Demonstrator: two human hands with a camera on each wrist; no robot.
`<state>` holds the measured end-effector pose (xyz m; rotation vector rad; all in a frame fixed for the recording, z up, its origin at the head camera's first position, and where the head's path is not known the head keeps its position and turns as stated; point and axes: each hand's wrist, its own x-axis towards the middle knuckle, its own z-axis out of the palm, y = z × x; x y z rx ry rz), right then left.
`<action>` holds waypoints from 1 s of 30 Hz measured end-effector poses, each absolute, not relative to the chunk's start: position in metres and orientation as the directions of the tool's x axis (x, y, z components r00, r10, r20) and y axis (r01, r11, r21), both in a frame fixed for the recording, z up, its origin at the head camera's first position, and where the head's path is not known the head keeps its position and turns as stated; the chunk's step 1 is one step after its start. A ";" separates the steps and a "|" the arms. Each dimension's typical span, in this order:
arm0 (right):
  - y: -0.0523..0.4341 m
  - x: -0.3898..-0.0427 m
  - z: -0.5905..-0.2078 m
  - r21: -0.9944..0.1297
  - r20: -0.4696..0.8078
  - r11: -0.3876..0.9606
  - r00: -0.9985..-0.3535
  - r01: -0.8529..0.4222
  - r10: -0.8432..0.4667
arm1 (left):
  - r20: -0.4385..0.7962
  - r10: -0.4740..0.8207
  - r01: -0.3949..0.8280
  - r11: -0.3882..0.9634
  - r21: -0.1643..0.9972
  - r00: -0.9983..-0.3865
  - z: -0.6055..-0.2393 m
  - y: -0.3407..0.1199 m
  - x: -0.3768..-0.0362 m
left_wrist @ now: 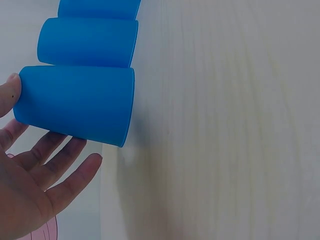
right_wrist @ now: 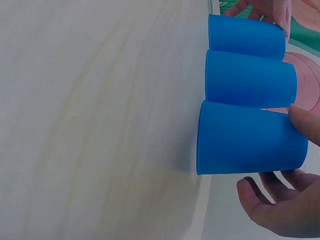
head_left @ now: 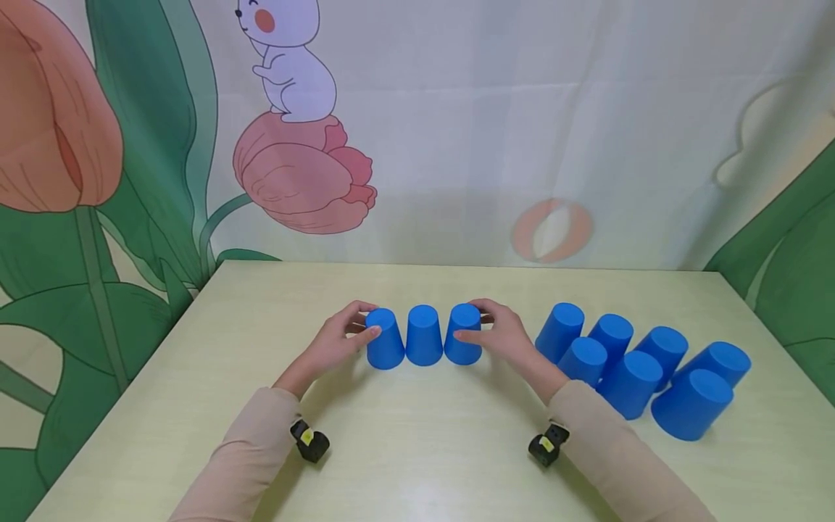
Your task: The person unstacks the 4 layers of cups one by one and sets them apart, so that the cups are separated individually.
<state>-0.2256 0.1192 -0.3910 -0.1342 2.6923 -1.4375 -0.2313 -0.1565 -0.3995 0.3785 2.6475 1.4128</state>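
Observation:
Three blue cups stand upside down in a row at the middle of the table. My left hand [head_left: 338, 338] holds the left cup [head_left: 385, 341] from its outer side, thumb at the front near the top and fingers along the side. The middle cup [head_left: 424, 336] stands between the other two, touched by neither hand. On the far side, my right hand [head_left: 502, 331] grips the right cup [head_left: 464, 335] in the same way. Close up, the left wrist view shows the left cup [left_wrist: 75, 102] against its thumb and fingers; the right wrist view shows the right cup [right_wrist: 250, 140] likewise.
Several more upside-down blue cups [head_left: 633, 377] stand in a cluster on the right of the pale wooden table [head_left: 417, 457], close to my right forearm. Behind the table's back edge hangs a printed cloth [head_left: 457, 145] with flowers and a white animal.

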 end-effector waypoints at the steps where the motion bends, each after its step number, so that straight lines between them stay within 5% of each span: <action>1: 0.119 -0.225 -0.391 -0.830 -0.034 0.557 -0.993 -0.036 -0.114 | 0.016 0.274 0.166 0.534 0.829 -0.962 -0.400 -0.156 -0.231; 30: 0.143 -0.183 -0.375 -0.825 0.045 0.550 -0.985 -0.131 -0.168 | 0.033 0.278 0.186 0.542 0.820 -0.960 -0.399 -0.155 -0.229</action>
